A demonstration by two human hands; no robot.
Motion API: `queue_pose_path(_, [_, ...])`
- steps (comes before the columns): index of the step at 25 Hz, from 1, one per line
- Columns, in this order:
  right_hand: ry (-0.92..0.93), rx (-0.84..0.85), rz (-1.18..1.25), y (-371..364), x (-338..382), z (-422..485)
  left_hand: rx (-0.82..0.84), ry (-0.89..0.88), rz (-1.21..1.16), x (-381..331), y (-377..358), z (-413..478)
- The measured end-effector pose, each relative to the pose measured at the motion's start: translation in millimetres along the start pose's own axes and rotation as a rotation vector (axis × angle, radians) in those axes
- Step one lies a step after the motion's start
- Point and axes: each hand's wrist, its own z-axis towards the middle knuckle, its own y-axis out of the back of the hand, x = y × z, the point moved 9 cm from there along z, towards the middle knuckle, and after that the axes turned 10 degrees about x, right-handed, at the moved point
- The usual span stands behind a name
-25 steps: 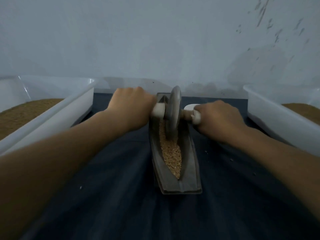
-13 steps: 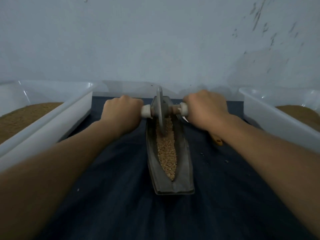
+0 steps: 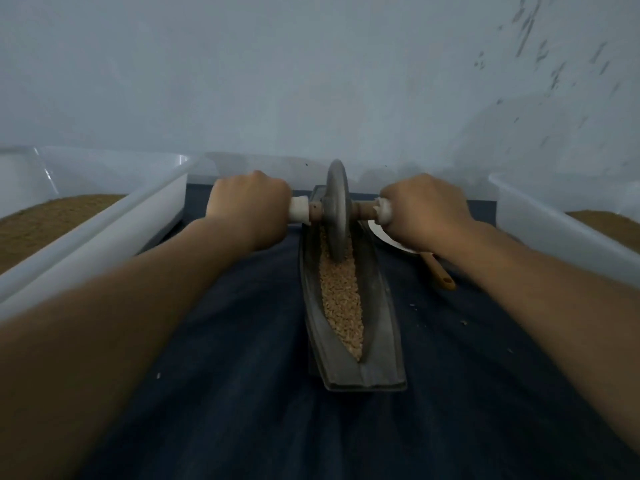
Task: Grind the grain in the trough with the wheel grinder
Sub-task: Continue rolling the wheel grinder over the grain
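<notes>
Wheel grinder (image 3: 337,209) rolled up trough (image 3: 385,306) of grain (image 3: 341,299); left hand (image 3: 249,206), right hand (image 3: 426,209) grip it; tubs (image 3: 104,233) hold meal (image 3: 52,220).

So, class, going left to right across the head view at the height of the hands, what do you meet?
left tub → left hand → wheel → right hand → right tub

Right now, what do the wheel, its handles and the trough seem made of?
The wheel is dull matte grey, probably cast metal, possibly stone. The trough shows the same grey, likely the same material. The handles have smooth white ends, plastic-looking, on a brown axle, seemingly wood.
</notes>
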Motion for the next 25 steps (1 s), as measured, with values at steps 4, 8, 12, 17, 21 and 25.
queue_pose_path(4, [0.209,-0.325,-0.087,13.1,0.8,-84.7,-0.22,-0.2,0.033,6.9,1.2,-83.3])
queue_pose_path(8, [0.144,-0.362,-0.035,14.9,-2.1,-77.1,-0.194,-0.162,0.085,7.3,-1.5,-80.2])
queue_pose_path(12, [-0.043,-0.074,-0.004,0.9,-0.7,-18.5,-0.104,0.032,0.025,1.5,8.2,-21.3])
queue_pose_path(17, [0.181,-0.373,-0.067,14.6,-0.5,-94.4,-0.22,-0.191,0.092,5.7,3.3,-83.7])
queue_pose_path(21, [0.169,-0.371,-0.023,6.6,-8.9,-87.7,-0.28,-0.193,0.112,9.9,3.9,-72.8])
queue_pose_path(25, [-0.036,-0.168,-0.073,7.3,-1.2,-14.2,-0.098,0.061,-0.077,11.2,-10.2,-13.2])
